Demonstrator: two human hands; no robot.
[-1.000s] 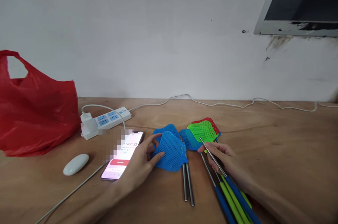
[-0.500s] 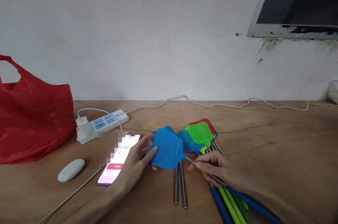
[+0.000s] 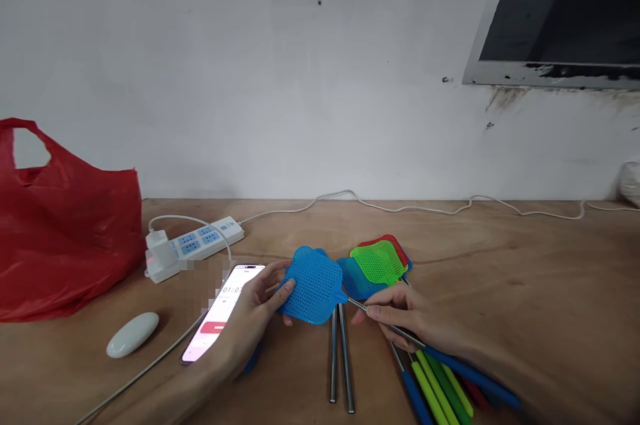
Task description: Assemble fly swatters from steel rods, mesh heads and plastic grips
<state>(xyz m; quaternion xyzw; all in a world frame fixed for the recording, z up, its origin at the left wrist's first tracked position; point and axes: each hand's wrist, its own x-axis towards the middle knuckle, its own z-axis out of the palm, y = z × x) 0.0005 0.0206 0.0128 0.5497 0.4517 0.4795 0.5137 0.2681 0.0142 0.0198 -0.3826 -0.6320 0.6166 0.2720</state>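
Observation:
My left hand [image 3: 257,311] pinches the edge of a blue mesh swatter head [image 3: 313,285], held just above the wooden table [image 3: 525,291]. My right hand [image 3: 400,315] grips a thin metal rod [image 3: 387,325] with a blue handle; its tip meets the head's socket at the lower right corner. Two bare metal rods [image 3: 339,361] lie side by side below the head. Behind it is a pile of blue, green and red swatter heads [image 3: 377,263]. Several swatters with green, blue and red handles [image 3: 440,388] lie under my right wrist.
A phone [image 3: 220,311] with a lit timer screen lies left of my left hand. A white power strip [image 3: 193,245] with a plug, a white oval object [image 3: 133,333], a red plastic bag [image 3: 65,225] and white cables [image 3: 425,206] are on the table. A dark window frame [image 3: 560,18] is upper right.
My left hand lifted the blue head off the table. My right hand swung the rod from over the green head leftward until its tip reached the blue head's socket.

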